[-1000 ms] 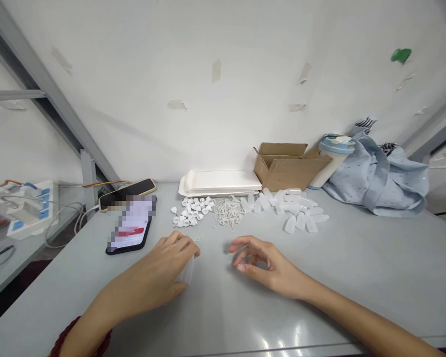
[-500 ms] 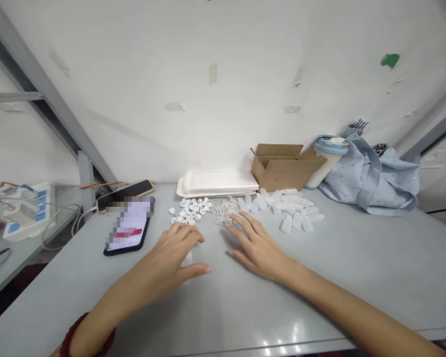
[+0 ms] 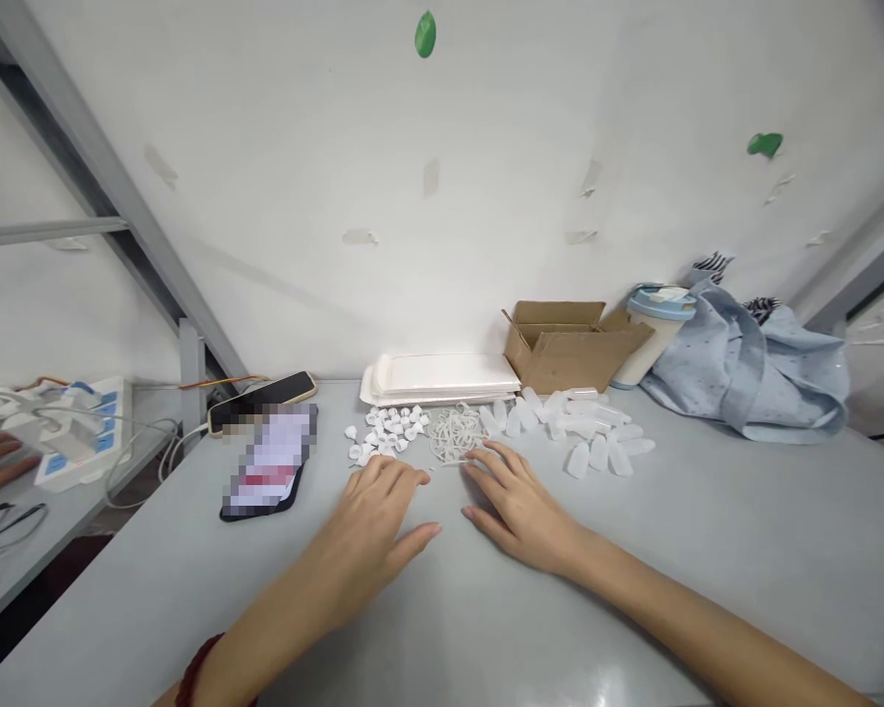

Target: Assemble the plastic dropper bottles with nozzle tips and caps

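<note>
My left hand point(image 3: 383, 516) rests palm down on the grey table point(image 3: 442, 628), thumb apart from the fingers, holding nothing. Its fingertips are just in front of a scatter of small white caps point(image 3: 394, 424). My right hand point(image 3: 520, 506) lies with spread fingers and nothing in it, its fingertips beside a tangle of thin pale loops point(image 3: 455, 434). To the right of the loops lie several translucent, flat, rounded pieces point(image 3: 579, 424).
Behind the small parts are stacked white trays point(image 3: 446, 373), an open cardboard box point(image 3: 575, 358), a cup point(image 3: 652, 334) and a blue bag point(image 3: 751, 373). Two phones point(image 3: 276, 462) lie left. Beyond them are a power strip point(image 3: 95, 442), glasses and another person's hand point(image 3: 0, 462).
The view has tilted up and shifted slightly, so everything sits lower in it. My left hand has moved a little nearer the loops; both hands remain empty.
</note>
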The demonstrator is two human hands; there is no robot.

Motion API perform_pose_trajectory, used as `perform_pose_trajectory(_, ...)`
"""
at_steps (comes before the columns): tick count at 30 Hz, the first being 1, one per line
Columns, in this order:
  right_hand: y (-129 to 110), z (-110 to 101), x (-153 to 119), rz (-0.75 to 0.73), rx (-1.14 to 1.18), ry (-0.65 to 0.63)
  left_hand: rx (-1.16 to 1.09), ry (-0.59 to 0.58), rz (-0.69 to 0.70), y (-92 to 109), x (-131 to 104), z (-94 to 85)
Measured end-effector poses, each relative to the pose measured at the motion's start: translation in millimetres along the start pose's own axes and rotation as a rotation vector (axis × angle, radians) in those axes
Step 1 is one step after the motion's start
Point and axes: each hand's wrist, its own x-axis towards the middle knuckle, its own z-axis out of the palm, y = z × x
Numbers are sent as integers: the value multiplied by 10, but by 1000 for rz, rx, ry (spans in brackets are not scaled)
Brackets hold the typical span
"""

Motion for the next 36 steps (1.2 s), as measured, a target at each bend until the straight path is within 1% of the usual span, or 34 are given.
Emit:
perform_pose_trajectory(5,2,-73,-92,-18,172,63,-15,39,34,6,20,39)
perform_pose_trajectory(9,-100,-207,-137,-36,428,53,-53,78,99,-2,23,75)
perform_pose_trajectory(13,-241,-300,-133,27,780,5,-114,144,148,22,11,118)
perform_pose_trajectory(17,-296,-304,-123,77,1080,-51,-179,179,181,65,9,157)
perform_pose_trajectory(20,-287,-300,-119,100,1220,-120,-195,197,204,96,18,176)
perform_pose_trajectory(23,-272,-303,-118,120,1321,-192,-179,261,205,115,21,185)
perform_pose_trajectory(27,-275,-303,-123,76,1455,-268,-169,308,171,116,15,186)
perform_pose_trajectory(30,-260,-290,-125,55,1463,-282,-200,318,166,111,15,173)
perform_pose_trajectory(31,-235,-282,-121,63,1424,-276,-209,321,168,110,17,165)
perform_pose_trajectory(32,-192,-270,-113,86,1349,-239,-212,324,170,109,19,155)
perform_pose_trajectory(33,-130,-256,-102,120,1229,-165,-210,324,167,107,21,145)
perform_pose_trajectory(34,-47,-241,-87,158,1062,-62,-203,323,161,106,22,135)
perform_pose_trajectory(35,54,-225,-70,201,848,100,-193,322,151,104,22,126)
perform_pose_trajectory(36,168,-210,-51,206,604,255,-184,323,140,102,22,118)
